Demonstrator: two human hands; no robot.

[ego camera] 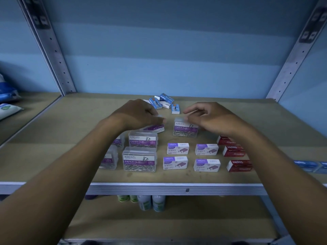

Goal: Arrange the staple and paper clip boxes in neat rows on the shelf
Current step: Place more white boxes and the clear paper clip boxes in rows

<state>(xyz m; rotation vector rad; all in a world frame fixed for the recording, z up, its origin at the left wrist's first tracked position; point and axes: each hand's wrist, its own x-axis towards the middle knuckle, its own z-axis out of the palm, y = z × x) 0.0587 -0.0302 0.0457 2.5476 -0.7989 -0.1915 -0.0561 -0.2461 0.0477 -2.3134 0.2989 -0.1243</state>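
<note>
My left hand (139,114) grips a clear paper clip box (155,127) that lies turned upside down at mid-shelf. My right hand (210,117) hovers with curled fingers over another clear paper clip box (185,129), its thumb at the box's top; whether it touches is unclear. Two more paper clip boxes (139,160) stand in a column in front of my left hand, others partly hidden behind my left forearm. Several white-and-purple staple boxes (192,157) form two rows. Three red staple boxes (234,152) line up to their right. Small blue staple boxes (164,102) lie jumbled at the back.
The wooden shelf (53,156) has metal uprights (53,50) at both back corners. Blue boxes (309,166) sit at the far right edge. Packets (7,103) lie on the neighbouring shelf at left. Bottles (152,202) stand on the shelf below.
</note>
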